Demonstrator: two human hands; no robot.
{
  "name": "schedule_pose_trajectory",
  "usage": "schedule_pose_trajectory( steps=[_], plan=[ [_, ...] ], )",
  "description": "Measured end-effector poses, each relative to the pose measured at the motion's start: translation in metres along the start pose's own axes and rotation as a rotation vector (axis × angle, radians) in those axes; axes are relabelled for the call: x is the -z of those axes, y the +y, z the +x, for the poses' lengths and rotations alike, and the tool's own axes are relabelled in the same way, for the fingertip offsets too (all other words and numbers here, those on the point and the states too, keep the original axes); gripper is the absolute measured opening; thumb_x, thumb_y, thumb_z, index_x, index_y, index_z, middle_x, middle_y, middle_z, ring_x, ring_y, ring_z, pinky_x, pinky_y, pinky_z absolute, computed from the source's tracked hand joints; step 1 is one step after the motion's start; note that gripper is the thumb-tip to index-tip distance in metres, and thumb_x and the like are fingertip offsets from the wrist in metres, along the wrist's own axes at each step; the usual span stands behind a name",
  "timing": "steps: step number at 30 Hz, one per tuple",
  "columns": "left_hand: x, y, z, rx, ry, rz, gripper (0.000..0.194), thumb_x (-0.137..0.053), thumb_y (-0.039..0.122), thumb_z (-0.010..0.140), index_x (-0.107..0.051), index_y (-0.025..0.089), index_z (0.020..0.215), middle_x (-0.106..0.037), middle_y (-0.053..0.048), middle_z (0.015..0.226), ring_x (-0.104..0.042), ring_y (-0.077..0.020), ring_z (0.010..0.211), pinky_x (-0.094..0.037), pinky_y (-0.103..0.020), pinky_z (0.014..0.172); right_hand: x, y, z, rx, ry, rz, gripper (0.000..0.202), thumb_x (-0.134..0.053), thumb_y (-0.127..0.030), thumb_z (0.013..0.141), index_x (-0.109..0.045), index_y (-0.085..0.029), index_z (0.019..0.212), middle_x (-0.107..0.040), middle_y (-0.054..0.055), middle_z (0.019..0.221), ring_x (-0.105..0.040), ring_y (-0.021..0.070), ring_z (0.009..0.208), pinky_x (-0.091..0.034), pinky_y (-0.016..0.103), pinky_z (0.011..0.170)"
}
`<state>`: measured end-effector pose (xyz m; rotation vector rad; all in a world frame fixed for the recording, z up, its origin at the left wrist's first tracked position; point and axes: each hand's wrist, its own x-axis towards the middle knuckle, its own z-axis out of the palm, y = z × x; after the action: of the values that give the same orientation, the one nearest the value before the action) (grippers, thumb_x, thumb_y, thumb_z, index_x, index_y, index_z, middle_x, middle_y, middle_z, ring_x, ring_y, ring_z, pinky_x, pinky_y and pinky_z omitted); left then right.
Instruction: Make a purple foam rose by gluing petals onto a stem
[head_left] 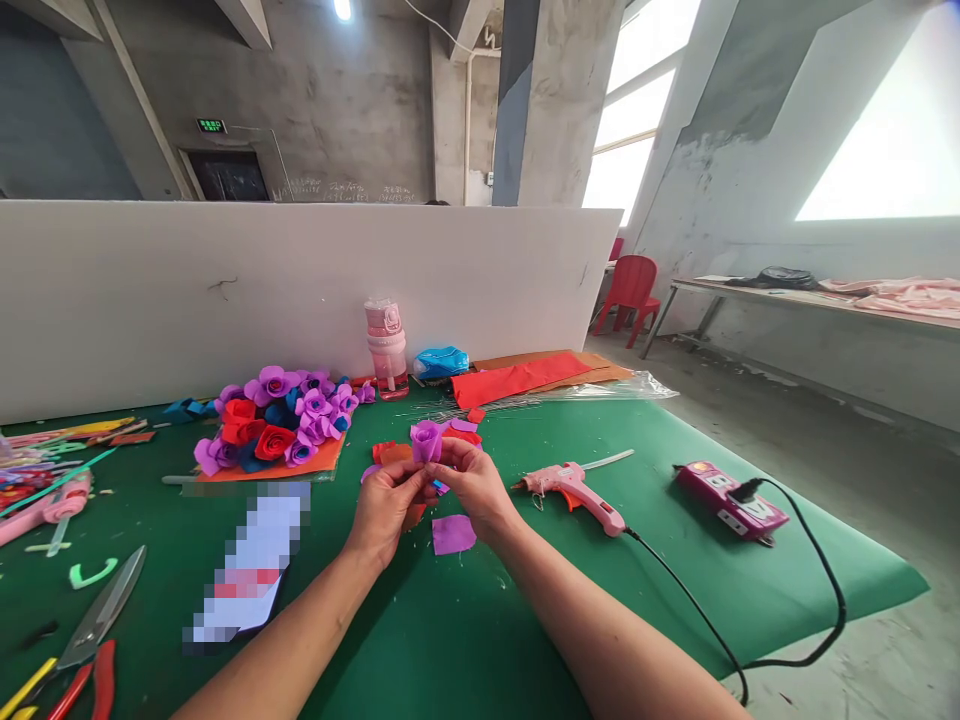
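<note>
A small purple paper flower (427, 441) is held upright between my two hands, over the middle of the green table. My left hand (384, 505) pinches its base from the left. From the right, the fingers of my right hand (474, 484) close on the same flower. Just below them a purple paper piece (454, 534) lies flat. Red and orange pieces (394, 453) lie partly hidden behind my hands. To the right rests a pink glue gun (574, 490), its nozzle pointing left.
Finished flowers (276, 420) are piled at the back left, near a pink bottle (387, 350). Scissors (97, 620) and a phone (251, 565) lie left. A power strip (731, 500) with a black cable sits right. A white board (300, 290) stands behind.
</note>
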<state>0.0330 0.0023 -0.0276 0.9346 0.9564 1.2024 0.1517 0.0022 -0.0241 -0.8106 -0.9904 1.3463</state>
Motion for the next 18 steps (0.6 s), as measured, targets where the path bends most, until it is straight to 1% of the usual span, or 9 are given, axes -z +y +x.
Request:
schedule_pose_trajectory(
  steps=[4,6,9,11,13,15,18],
  plan=[
    [-0.003,0.004,-0.003,0.038,-0.002,0.014,0.036,-0.085,0.037,0.048,-0.070,0.013,0.071,-0.065,-0.001,0.058,-0.058,-0.0100,0.052,-0.045,-0.019,0.048,0.001,0.002,0.001,0.000,0.014,0.015,0.030,-0.075,-0.025,0.057,-0.068,-0.018,0.086,-0.070,0.002,0.077,-0.061,0.0151,0.066,-0.045,0.024,0.055],
    [-0.004,0.006,-0.005,0.077,-0.006,0.044,0.038,-0.085,0.036,0.049,-0.071,0.014,0.077,-0.065,-0.001,0.061,-0.059,-0.0104,0.051,-0.041,-0.017,0.044,0.001,0.001,0.001,0.016,0.020,0.030,0.029,-0.076,-0.024,0.057,-0.068,-0.018,0.085,-0.071,0.002,0.077,-0.062,0.0150,0.067,-0.046,0.025,0.058],
    [-0.003,0.009,-0.006,0.110,-0.015,0.100,0.043,-0.082,0.039,0.055,-0.071,0.016,0.089,-0.062,0.000,0.058,-0.056,-0.0100,0.048,-0.034,-0.016,0.039,0.003,-0.004,0.002,0.082,0.022,0.037,0.029,-0.077,-0.025,0.058,-0.069,-0.019,0.085,-0.072,0.001,0.079,-0.064,0.0166,0.076,-0.049,0.027,0.068],
    [-0.001,0.010,-0.004,0.065,-0.003,0.090,0.040,-0.080,0.039,0.059,-0.070,0.017,0.091,-0.063,0.000,0.062,-0.054,-0.0088,0.048,-0.038,-0.018,0.042,0.005,-0.007,0.003,0.128,0.027,0.014,0.027,-0.077,-0.025,0.059,-0.069,-0.019,0.083,-0.072,0.001,0.079,-0.065,0.0174,0.078,-0.049,0.029,0.075],
    [0.002,0.012,-0.001,-0.021,0.027,0.043,0.036,-0.078,0.038,0.060,-0.069,0.016,0.086,-0.066,-0.001,0.073,-0.053,-0.0077,0.051,-0.043,-0.020,0.048,0.007,-0.009,0.004,0.142,0.029,-0.014,0.025,-0.076,-0.025,0.060,-0.069,-0.020,0.082,-0.072,0.001,0.079,-0.065,0.0174,0.076,-0.049,0.031,0.077],
    [0.005,0.013,0.002,-0.089,0.048,0.013,0.032,-0.077,0.038,0.062,-0.069,0.015,0.082,-0.067,-0.003,0.079,-0.052,-0.0075,0.054,-0.045,-0.021,0.052,0.007,-0.009,0.005,0.127,0.023,-0.021,0.024,-0.075,-0.024,0.060,-0.069,-0.020,0.083,-0.072,0.001,0.079,-0.065,0.0171,0.075,-0.050,0.031,0.076],
    [0.007,0.015,0.004,-0.116,0.056,0.013,0.031,-0.076,0.038,0.063,-0.069,0.014,0.080,-0.066,-0.003,0.077,-0.052,-0.0084,0.057,-0.043,-0.021,0.053,0.006,-0.007,0.004,0.083,0.013,-0.018,0.025,-0.074,-0.023,0.059,-0.069,-0.020,0.083,-0.072,0.001,0.078,-0.065,0.0169,0.073,-0.050,0.030,0.071]
  ],
)
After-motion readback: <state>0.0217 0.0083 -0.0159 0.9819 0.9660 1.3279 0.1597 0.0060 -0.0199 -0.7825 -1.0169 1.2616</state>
